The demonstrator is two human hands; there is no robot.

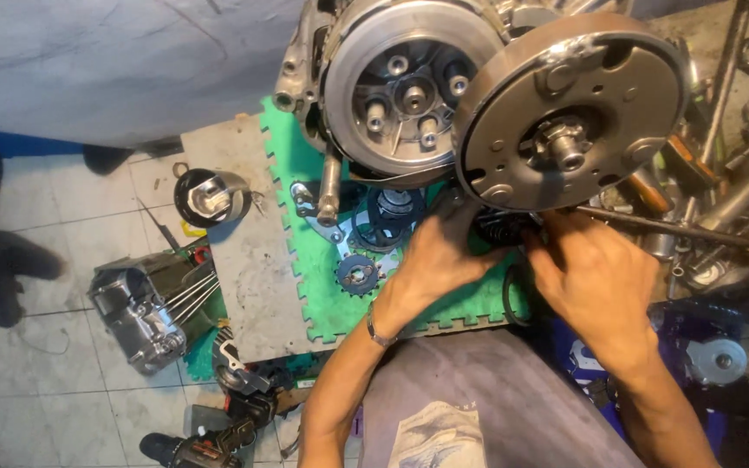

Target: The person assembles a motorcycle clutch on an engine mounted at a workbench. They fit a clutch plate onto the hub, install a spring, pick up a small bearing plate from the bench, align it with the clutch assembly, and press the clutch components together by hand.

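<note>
Both hands were at work under the engine case (392, 95), below the round metal plate (569, 113). The left hand (439, 260) and right hand (595, 277) were curled narrow around a small dark part (503, 227) between them; the exact grip could not be told. Judged step: fitting that part. The next move called for steady alignment. A sprocket (357, 276) lay on the green mat (322, 303).

Motorcycle repair workshop: stripped engine (409, 95), loose sprocket (357, 275) (on green foam mat (305, 277)), scattered tools (721, 199).
</note>
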